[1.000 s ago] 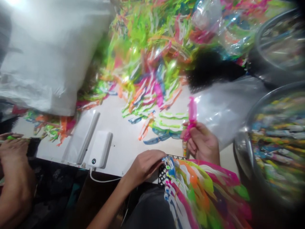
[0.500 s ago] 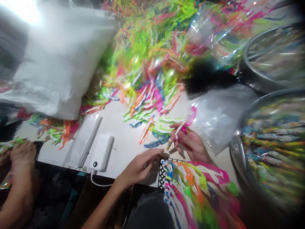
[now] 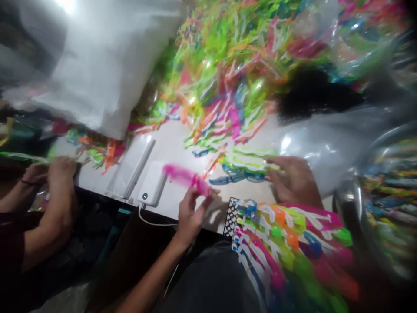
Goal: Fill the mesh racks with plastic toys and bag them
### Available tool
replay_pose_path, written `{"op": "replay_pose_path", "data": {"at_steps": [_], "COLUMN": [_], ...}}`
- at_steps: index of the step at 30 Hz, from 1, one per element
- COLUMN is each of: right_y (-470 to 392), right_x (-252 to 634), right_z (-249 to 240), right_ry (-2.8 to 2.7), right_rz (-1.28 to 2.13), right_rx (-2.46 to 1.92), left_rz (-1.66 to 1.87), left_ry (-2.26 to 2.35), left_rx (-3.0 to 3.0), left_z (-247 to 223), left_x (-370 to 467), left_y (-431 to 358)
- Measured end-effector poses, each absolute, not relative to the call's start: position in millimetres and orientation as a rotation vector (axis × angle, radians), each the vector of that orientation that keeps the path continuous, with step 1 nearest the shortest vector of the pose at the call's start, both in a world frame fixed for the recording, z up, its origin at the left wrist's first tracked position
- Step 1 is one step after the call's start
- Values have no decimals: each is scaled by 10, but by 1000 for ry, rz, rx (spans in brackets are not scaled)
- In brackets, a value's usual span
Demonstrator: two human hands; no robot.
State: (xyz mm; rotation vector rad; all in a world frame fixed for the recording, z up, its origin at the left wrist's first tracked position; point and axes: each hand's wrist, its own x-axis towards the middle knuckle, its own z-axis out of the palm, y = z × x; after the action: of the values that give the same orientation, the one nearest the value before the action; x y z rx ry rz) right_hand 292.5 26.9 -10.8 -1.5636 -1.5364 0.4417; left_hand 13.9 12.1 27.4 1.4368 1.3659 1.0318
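My left hand (image 3: pixel 190 213) grips a pink plastic piece (image 3: pixel 187 178), held out to the left above the white table's (image 3: pixel 182 148) near edge. My right hand (image 3: pixel 293 180) lies palm down on a small row of green and blue plastic pieces (image 3: pixel 241 167), fingers spread. Whether it grips one I cannot tell. Just below both hands a black mesh basket (image 3: pixel 230 213) carries a stack of many-coloured pieces (image 3: pixel 280 243). The picture is blurred by motion.
A big heap of neon plastic pieces (image 3: pixel 228 74) covers the far table. A white sack (image 3: pixel 100 65) lies at the left, a clear bag (image 3: pixel 335 139) at the right. A white power bank (image 3: pixel 151 189) with cable sits near the edge. Another person's hands (image 3: pixel 52 174) work at the left. A metal bowl (image 3: pixel 384 191) stands right.
The pink piece has passed from my right hand to my left, which swung it left. My right hand has gone down onto the green and blue pieces. The view shifted.
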Motion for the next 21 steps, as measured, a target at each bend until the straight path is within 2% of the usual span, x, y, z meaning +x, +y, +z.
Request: {"op": "replay_pose_path", "data": {"at_steps": [3, 7, 10, 13, 17, 21], "right_y": [173, 162, 164, 145, 143, 202], "right_x": [2981, 2945, 2909, 2863, 2789, 2748], "right_z": [-360, -495, -464, -393, -265, -95], "right_ry": [-1815, -1812, -1772, -1590, -1117, -907], "right_rz": [152, 35, 90, 271, 759, 1191], "right_rx": [-1649, -1713, -1730, -1756, -1729, -1446], "left_rz": [973, 838, 826, 825, 790, 736], "left_ry": [1350, 1118, 1004, 950, 787, 762], "left_rx": [1361, 1539, 1641, 1815, 2086, 2177], "left_z": [174, 102, 58, 54, 153, 222], "left_x": [31, 10, -20, -32, 61, 126], "left_y": [-193, -322, -301, -245, -129, -68]}}
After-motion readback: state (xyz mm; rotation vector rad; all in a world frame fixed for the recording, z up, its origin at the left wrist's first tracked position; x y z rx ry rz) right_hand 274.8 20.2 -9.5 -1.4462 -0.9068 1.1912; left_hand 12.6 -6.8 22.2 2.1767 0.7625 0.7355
